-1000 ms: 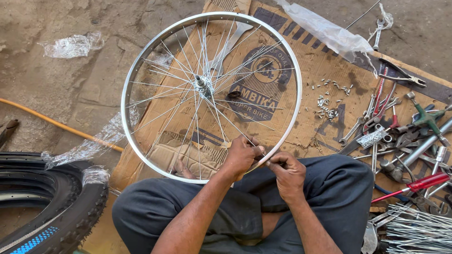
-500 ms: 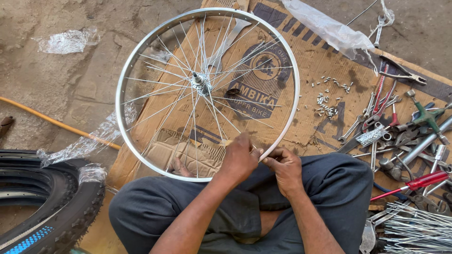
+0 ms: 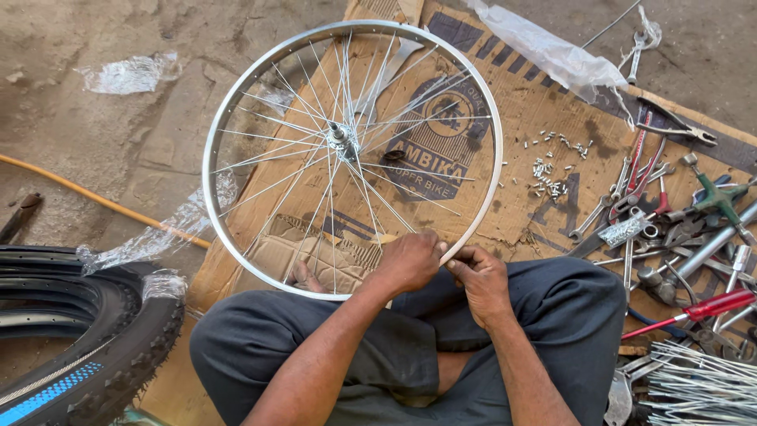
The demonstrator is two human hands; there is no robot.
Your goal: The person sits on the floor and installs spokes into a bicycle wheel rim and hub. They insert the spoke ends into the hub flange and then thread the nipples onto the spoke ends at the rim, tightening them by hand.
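We sit cross-legged in grey trousers, and both forearms reach forward to the near edge of a bicycle wheel rim (image 3: 236,118) that lies in front of our knees. Our left hand (image 3: 408,262) is curled with the knuckles up, its fingers closed over the rim at its lower right arc. Our right hand (image 3: 482,278) meets it just beside, thumb and fingers pinched on the same stretch of rim; whether a small part sits between those fingertips we cannot tell.

There is one wheel: a bright, smooth, round metal hoop, with thin straight wire spokes (image 3: 276,126) fanning out from a small metal hub (image 3: 342,138) at the middle. The spokes are too many and too crossed for us to count. The wheel lies over a flattened brown cardboard sheet (image 3: 544,118), creased and printed.

On the cardboard to the right of the rim is a scatter of small silver spoke nipples (image 3: 552,170), too small to number. Further right is a heap of hand tools (image 3: 662,213), spanners and pliers in dull steel, with one red-handled screwdriver (image 3: 710,306) near our right knee. One bundle of loose spokes (image 3: 694,386) lies at the lower right. At the lower left sits one black knobbly rubber tyre (image 3: 118,347) with a blue stripe. One yellow hose (image 3: 95,197) crosses the concrete floor, and crumpled clear plastic wrap (image 3: 130,75) lies nearby.
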